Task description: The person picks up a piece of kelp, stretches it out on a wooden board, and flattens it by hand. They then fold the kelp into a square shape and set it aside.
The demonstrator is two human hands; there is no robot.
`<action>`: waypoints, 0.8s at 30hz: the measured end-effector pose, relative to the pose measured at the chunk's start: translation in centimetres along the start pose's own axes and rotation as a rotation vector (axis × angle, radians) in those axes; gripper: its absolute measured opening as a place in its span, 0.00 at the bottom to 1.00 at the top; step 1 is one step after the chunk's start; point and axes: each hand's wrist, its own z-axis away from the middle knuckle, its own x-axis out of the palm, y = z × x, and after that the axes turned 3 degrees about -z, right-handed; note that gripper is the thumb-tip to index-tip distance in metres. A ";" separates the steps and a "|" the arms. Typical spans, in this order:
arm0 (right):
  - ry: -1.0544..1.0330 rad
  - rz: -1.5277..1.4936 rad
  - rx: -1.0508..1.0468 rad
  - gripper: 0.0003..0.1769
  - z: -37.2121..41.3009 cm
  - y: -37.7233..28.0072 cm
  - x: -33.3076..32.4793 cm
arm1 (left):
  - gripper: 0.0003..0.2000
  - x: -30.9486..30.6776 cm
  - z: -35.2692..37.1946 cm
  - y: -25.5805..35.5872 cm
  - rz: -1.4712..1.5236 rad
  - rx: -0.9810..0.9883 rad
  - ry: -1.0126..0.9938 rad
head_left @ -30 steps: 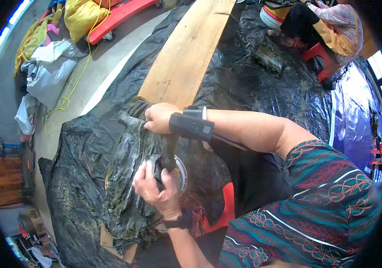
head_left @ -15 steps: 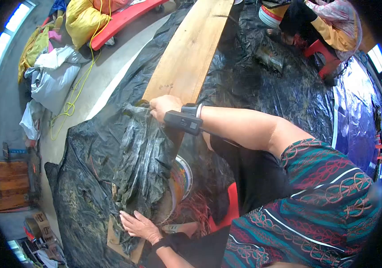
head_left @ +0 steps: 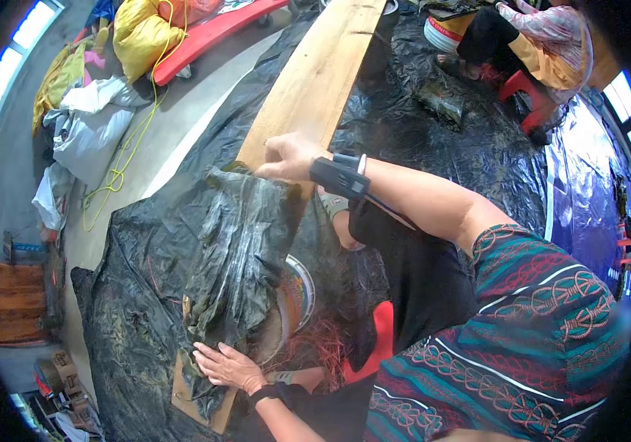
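Observation:
A dark, glossy, wrinkled sheet [head_left: 236, 247], whose material I cannot make out, lies bunched lengthwise over a long wooden plank [head_left: 312, 85]. My left hand [head_left: 228, 368] rests flat on the sheet's near end, fingers stretched out, beside the plank's lower end. At the sheet's other end, my right hand [head_left: 291, 157] is over the bare wood, its fingers loosely bent and apart, slightly blurred. A black device [head_left: 339, 177] is strapped to the right wrist. Under the plank stands a round bucket [head_left: 298, 295], partly hidden by the sheet.
Black plastic sheeting [head_left: 138, 317] covers much of the floor. Reddish strands [head_left: 319, 342] lie beside a red stool [head_left: 378, 342]. Another person [head_left: 551, 44] sits at the upper right near a bucket [head_left: 444, 35]. Sacks [head_left: 98, 132] and yellow rope [head_left: 116, 177] lie at left.
My right hand has moved off the sheet's far edge, a little to the right and upward along the plank, loosening its fingers. My left hand stays on the near end.

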 end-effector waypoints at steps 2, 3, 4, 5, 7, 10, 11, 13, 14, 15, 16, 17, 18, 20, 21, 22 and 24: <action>-0.103 0.093 -0.044 0.18 1.0 -0.2 -0.2 | 0.28 -0.2 -0.1 0.0 0.007 0.012 -0.020; -0.204 0.184 -0.092 0.18 1.3 0.0 -0.2 | 0.29 -0.4 -0.1 -0.1 0.014 0.023 -0.037; -0.281 0.277 -0.114 0.17 0.9 1.6 0.3 | 0.29 -0.5 -0.2 -0.2 0.010 0.032 -0.033; -0.269 0.272 -0.109 0.17 0.5 2.2 0.4 | 0.28 -0.6 -0.3 -0.1 -0.001 0.025 -0.045; -0.368 0.338 -0.066 0.16 -0.2 2.2 -0.3 | 0.28 -1.0 -0.5 0.2 -0.015 0.007 -0.068; -0.176 0.381 -0.033 0.13 0.0 2.3 -0.1 | 0.29 -1.0 -0.4 0.3 -0.010 -0.004 -0.061; -0.003 0.425 -0.014 0.12 0.0 2.2 0.4 | 0.29 -1.0 -0.3 0.2 -0.012 0.000 -0.055; 0.097 0.382 0.010 0.09 0.7 -0.7 0.7 | 0.29 -1.1 -0.3 0.3 -0.006 -0.005 -0.052; 0.134 0.351 -0.164 0.08 0.6 -1.4 1.7 | 0.29 -0.9 -0.3 0.2 -0.019 -0.002 -0.045; 0.173 0.320 -0.338 0.08 0.5 -2.3 2.7 | 0.28 -0.4 -0.3 0.0 -0.052 -0.001 0.009; 0.137 0.289 -0.429 0.07 0.7 -3.1 4.1 | 0.28 -0.2 -0.3 -0.1 -0.056 -0.001 0.015; 0.101 0.259 -0.520 0.07 1.1 -3.8 5.7 | 0.27 -0.1 -0.3 -0.1 -0.059 -0.001 0.020; 0.091 0.314 -0.634 0.12 1.4 -4.2 7.0 | 0.27 -0.3 -0.2 0.0 -0.063 -0.004 0.016; 0.028 0.384 -0.727 0.21 2.3 -4.7 8.7 | 0.28 -0.5 -0.3 -0.1 -0.050 -0.004 -0.015; -0.024 0.396 -0.709 0.25 2.7 -4.9 9.0 | 0.29 -0.8 -0.4 0.0 -0.056 -0.019 -0.067; -0.085 0.442 -0.645 0.31 2.3 -4.5 9.8 | 0.29 -0.9 -0.5 0.1 -0.072 -0.020 -0.068; -0.060 0.490 -0.517 0.32 1.4 -3.5 10.4 | 0.28 -0.9 -0.4 0.2 -0.076 -0.030 -0.099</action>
